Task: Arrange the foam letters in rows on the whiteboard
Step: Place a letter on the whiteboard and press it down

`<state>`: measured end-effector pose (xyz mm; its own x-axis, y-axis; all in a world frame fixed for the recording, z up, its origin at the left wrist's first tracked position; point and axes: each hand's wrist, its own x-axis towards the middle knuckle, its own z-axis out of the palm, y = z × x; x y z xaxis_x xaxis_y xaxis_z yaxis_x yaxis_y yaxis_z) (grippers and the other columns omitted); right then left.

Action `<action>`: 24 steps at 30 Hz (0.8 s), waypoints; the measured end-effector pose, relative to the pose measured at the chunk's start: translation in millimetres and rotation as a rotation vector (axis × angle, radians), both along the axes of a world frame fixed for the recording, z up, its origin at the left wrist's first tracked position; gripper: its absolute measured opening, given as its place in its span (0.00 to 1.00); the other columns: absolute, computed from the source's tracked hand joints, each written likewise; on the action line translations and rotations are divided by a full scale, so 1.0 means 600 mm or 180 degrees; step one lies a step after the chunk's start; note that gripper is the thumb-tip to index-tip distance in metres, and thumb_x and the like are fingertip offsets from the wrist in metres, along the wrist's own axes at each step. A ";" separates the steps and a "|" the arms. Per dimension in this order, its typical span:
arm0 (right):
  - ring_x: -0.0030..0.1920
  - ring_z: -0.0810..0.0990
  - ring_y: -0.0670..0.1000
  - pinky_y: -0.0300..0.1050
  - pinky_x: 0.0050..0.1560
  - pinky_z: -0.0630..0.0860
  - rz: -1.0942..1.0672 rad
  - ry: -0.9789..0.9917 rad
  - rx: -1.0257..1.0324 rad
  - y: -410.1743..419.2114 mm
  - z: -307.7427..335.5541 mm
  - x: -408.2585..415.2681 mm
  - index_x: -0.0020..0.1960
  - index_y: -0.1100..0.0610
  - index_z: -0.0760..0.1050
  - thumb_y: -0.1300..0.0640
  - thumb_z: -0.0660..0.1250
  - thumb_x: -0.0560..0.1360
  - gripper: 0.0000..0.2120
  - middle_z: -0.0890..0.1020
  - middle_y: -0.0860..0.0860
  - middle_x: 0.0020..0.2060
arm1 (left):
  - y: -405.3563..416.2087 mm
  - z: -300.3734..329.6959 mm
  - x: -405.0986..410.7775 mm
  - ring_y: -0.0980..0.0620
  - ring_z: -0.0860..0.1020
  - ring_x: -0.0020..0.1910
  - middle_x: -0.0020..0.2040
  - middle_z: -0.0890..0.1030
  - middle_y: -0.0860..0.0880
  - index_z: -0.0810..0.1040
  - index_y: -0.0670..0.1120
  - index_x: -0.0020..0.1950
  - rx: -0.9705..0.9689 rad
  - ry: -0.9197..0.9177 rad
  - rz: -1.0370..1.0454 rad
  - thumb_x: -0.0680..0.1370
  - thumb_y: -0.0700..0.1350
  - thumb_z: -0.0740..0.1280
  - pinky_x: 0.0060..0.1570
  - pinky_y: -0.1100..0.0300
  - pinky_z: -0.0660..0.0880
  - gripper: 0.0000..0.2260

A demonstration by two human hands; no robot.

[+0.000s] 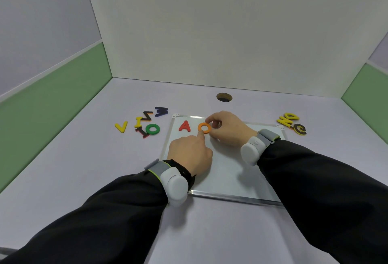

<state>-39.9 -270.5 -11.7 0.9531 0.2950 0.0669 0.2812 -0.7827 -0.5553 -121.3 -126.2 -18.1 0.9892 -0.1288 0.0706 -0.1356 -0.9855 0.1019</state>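
A whiteboard (228, 175) lies flat on the table in front of me. A red letter A (185, 126) sits in its far left corner. Just right of it lies an orange letter O (204, 127). My right hand (227, 130) pinches the O's far right edge between thumb and fingers. My left hand (190, 154) rests on the board, its index finger stretched out and touching the O's near left edge. Loose letters lie left of the board: a yellow V (121, 126), a green O (152, 128), a dark W (161, 111) and others.
A second heap of yellow and dark letters (292, 123) lies right of the board. A round hole (224, 97) opens in the table behind the board. White and green partition walls close in the table at the back and both sides.
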 end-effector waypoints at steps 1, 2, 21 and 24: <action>0.44 0.76 0.46 0.44 0.52 0.74 0.0003 -0.0019 0.0018 0.000 0.000 -0.001 0.56 0.51 0.81 0.49 0.69 0.73 0.13 0.78 0.44 0.41 | 0.000 0.000 0.000 0.48 0.73 0.35 0.37 0.74 0.50 0.65 0.46 0.72 -0.0002 0.0007 0.0002 0.79 0.48 0.54 0.33 0.58 0.65 0.21; 0.45 0.77 0.47 0.44 0.52 0.75 0.0006 -0.0030 0.0029 -0.001 -0.001 -0.002 0.56 0.51 0.81 0.48 0.70 0.73 0.13 0.79 0.45 0.41 | 0.000 0.001 0.000 0.48 0.73 0.35 0.38 0.74 0.50 0.65 0.46 0.72 0.0001 0.0010 0.0003 0.79 0.48 0.54 0.33 0.58 0.64 0.21; 0.41 0.77 0.47 0.41 0.44 0.74 -0.0001 0.0036 0.0122 -0.001 -0.004 0.002 0.54 0.51 0.81 0.46 0.70 0.73 0.13 0.82 0.48 0.39 | -0.001 0.007 -0.002 0.50 0.73 0.36 0.39 0.76 0.49 0.58 0.47 0.78 0.0050 0.0137 0.0027 0.80 0.48 0.52 0.33 0.58 0.66 0.25; 0.40 0.76 0.45 0.38 0.42 0.71 -0.0026 0.0034 0.0130 -0.003 -0.005 0.003 0.53 0.51 0.81 0.47 0.71 0.72 0.12 0.81 0.46 0.38 | -0.001 0.005 -0.001 0.50 0.74 0.35 0.37 0.75 0.50 0.56 0.47 0.79 0.0067 0.0152 0.0005 0.80 0.48 0.52 0.33 0.58 0.66 0.26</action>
